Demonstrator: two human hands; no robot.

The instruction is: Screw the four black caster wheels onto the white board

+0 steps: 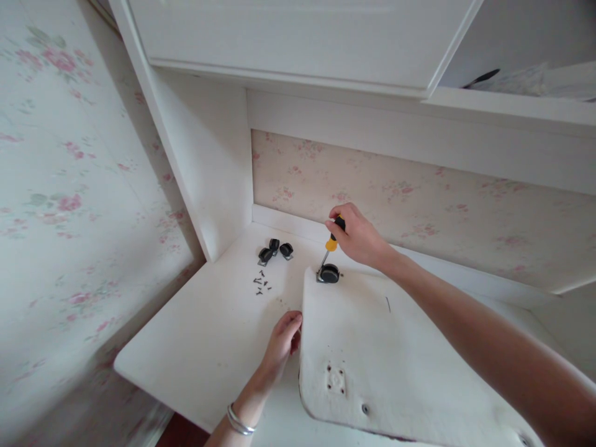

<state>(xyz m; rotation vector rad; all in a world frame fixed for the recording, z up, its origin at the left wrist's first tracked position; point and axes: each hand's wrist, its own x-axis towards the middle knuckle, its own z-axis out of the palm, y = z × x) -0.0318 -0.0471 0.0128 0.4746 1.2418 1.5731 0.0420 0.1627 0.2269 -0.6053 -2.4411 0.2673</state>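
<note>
Dark screws [265, 284] are lying toward eleven o'clock from the left hand [283, 332], with three loose black casters [286, 250] resting nearer its twelve. That hand is curling at the edge of a white board [372, 347]; whether it's gripping, I can't tell. The board is looking stiff, fairly heavy, best held by its edges. At its eleven, a hard, smooth mounted caster [329, 274] is sitting; a light screwdriver [331, 244] is slanting there, the right hand [357, 234] wrapping its thick handle. I'm seeing no readable writing.
</note>
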